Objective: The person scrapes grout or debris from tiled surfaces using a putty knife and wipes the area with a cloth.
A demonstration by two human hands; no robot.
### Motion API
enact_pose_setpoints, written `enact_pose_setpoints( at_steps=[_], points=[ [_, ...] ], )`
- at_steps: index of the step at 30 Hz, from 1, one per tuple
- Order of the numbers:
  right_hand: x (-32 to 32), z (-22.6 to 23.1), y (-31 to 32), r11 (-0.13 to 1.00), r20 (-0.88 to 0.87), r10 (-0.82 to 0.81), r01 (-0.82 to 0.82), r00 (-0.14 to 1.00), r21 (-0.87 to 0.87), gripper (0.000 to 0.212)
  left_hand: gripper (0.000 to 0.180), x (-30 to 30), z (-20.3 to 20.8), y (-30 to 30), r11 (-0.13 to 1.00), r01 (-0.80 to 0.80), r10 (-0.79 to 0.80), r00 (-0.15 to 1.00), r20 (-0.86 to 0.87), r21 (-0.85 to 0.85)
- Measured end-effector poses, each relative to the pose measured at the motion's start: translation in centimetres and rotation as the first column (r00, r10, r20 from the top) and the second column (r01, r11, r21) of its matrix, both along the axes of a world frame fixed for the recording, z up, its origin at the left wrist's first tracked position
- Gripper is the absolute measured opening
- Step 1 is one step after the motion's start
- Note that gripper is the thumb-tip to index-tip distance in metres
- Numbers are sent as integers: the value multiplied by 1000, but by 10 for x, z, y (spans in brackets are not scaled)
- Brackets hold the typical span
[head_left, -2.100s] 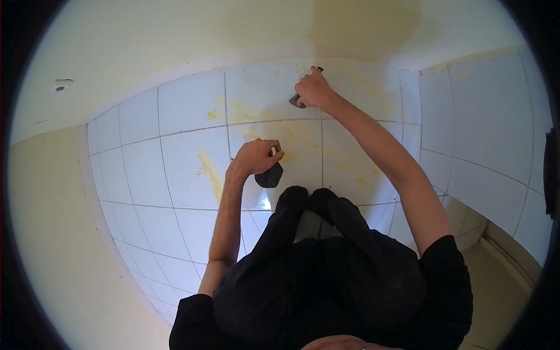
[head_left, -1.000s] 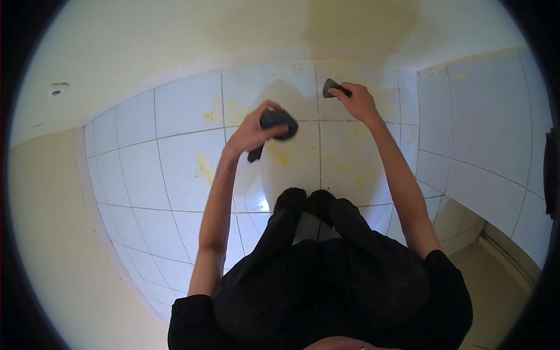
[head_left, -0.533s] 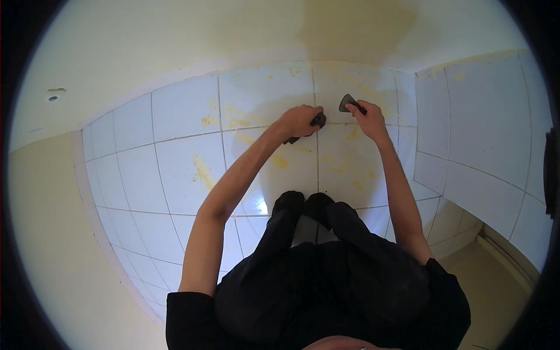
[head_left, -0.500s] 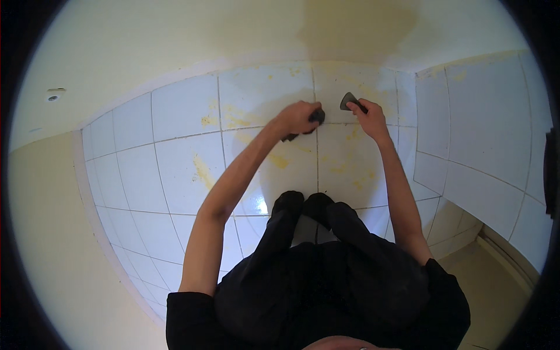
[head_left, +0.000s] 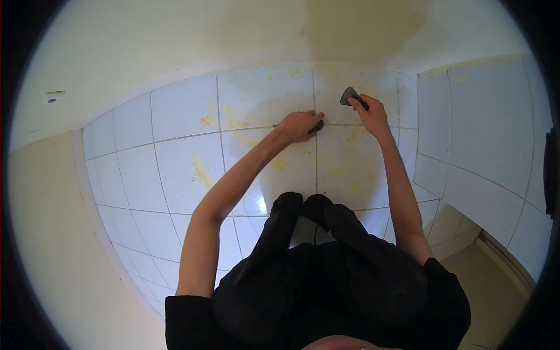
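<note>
Floor [head_left: 181, 116] of pale tiles fills the middle, cream wall [head_left: 175, 35] along its far edge, tiled panel [head_left: 490, 122] off its right edge. Black trousers [head_left: 256, 286] of the crouching person at the near side, dark-covered feet [head_left: 287, 201] on the tiles.

Left hand [head_left: 297, 127]: fingers curled round a dark object [head_left: 318, 126], mostly hidden, kind unclear; it shows at the fingertips, over the grout line running from the feet to the far edge.

Right hand [head_left: 372, 114]: clamped on the handle of a dark scraper [head_left: 350, 95], thumb by the blade. Scraper is over the floor's far part, right of the grout line; long axis slants, flared blade end toward the far edge and left, handle back toward the right edge. From the left hand it lies right and slightly farther out, near but apart. Right hand nearer, already on it. Blade-to-tile contact: can't tell.

Yellow smears [head_left: 202, 175] scattered on tiles, several between hands and feet.
</note>
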State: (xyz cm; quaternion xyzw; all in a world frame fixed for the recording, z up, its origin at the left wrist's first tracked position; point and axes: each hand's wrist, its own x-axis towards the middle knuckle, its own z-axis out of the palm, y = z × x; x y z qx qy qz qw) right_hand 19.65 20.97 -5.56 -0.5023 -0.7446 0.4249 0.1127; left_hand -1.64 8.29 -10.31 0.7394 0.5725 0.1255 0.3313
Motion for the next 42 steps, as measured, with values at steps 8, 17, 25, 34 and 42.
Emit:
enact_pose_setpoints(
  at_steps=[8,17,25,34,42],
  points=[
    [6,-4,10,995,-108,-91,95,990,33,35,37,-74,31,29,931,-344,352,934,-52,122],
    [18,-29,10,997,-142,-66,71,988,26,34,39,-55,-3,20,891,-429,453,860,-235,149],
    [5,-26,10,998,-141,-57,58,988,5,34,38,15,-5,9,981,-45,51,998,-29,187],
    [15,-21,12,996,-156,-74,81,985,35,32,39,-80,-9,27,939,-189,265,930,-253,289],
    [32,-21,8,998,-151,-66,66,986,-2,28,40,-90,-6,33,839,-491,529,837,-139,234]
  ],
)
